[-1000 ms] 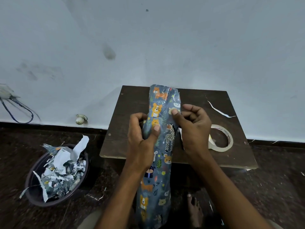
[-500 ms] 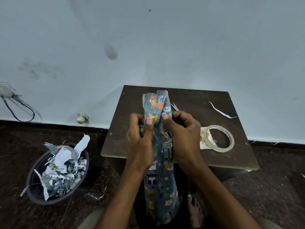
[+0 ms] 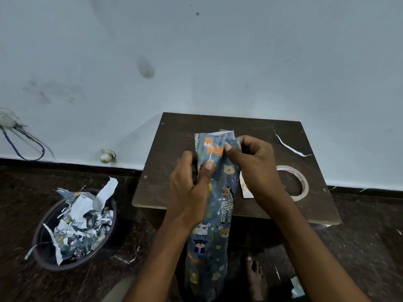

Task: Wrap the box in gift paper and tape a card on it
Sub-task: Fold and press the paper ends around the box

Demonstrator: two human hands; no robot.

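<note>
A: Where is the gift paper point(image 3: 214, 214) at this moment?

B: Upright in front of the worktop point(image 3: 174, 149), a long wrapped shape. The box inside cannot be seen. The left hand point(image 3: 189, 192) has its grip clamped on the paper, thumb pressed flat on the front. The right hand point(image 3: 255, 168) pinches the top flap near the orange tiger print.

A: How should the fold go?

B: I'd say crease the end flaps tight against the box edge, keep the left thumb pinning the seam, then reach for the tape roll point(image 3: 293, 183) just right of the hands.

A: Any containers?

B: A dark bin point(image 3: 43, 253) on the floor, left, heaped with torn wrapping scraps point(image 3: 80, 225).
</note>
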